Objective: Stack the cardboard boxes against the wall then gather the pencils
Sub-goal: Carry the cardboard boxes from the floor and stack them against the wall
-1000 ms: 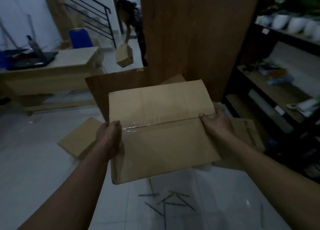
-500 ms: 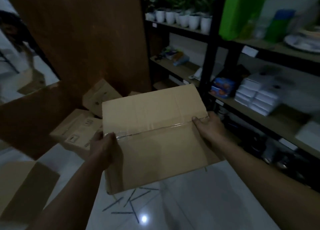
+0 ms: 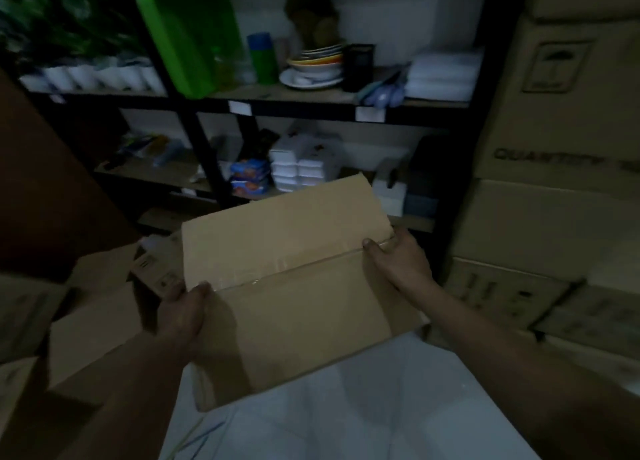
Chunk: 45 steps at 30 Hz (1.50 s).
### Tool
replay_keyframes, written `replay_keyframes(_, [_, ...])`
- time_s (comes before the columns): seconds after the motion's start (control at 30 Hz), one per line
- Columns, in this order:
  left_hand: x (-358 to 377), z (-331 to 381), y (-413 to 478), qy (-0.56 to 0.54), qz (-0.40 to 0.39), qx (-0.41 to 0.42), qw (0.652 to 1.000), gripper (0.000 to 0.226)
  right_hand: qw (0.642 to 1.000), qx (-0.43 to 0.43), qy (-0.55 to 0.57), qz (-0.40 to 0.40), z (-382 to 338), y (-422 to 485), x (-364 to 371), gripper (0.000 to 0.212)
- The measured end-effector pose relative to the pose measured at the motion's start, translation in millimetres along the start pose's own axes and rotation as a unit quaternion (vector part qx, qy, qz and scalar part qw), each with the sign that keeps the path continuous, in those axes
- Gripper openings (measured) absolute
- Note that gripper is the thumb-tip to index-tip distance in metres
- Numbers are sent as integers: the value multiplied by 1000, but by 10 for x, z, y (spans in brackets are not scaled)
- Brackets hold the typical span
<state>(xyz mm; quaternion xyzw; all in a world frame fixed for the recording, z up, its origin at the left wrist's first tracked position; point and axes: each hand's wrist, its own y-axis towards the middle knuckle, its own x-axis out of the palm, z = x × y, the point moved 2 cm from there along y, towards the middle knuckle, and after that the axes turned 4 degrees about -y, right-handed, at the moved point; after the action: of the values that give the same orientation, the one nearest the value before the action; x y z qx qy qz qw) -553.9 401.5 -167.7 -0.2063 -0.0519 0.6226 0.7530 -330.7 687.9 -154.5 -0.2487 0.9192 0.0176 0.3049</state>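
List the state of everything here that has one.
cardboard box, taped shut, held off the floor
left-hand grip, curled on the box's left edge
right-hand grip, curled on the box's right edge
pencils, loose on the floor
large boxes, stacked at the right
plates, stacked on the shelf

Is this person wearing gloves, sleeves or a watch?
No. The left hand and right hand are bare, without gloves, and the left forearm and right forearm show no sleeves. No watch, ring or band is visible, though the light is dim.
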Motion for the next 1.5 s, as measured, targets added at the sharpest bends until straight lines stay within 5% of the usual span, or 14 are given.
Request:
replay_keyframes(0.47, [1938, 95, -315, 137, -214, 21, 967, 13, 971, 143, 47, 185, 1067, -535, -1298, 31])
replay_keyframes(0.63, [2444, -48, -423, 185, -299, 9, 936, 60, 954, 185, 29, 236, 1276, -838, -1553, 52])
replay_keyframes(0.87, [2947, -146, -955, 201, -349, 47, 914, 42, 920, 265, -12, 289, 1604, -1250, -1907, 67])
replay_keyframes(1.13, [3461, -351, -1799, 229, -390, 70, 889, 52, 900, 308, -29, 307, 2212, -1648, -2546, 63])
replay_keyframes(1.5, [4039, -620, -3322, 185, -384, 64, 902, 45, 907, 272, -42, 317, 2879, -2062, -3963, 57])
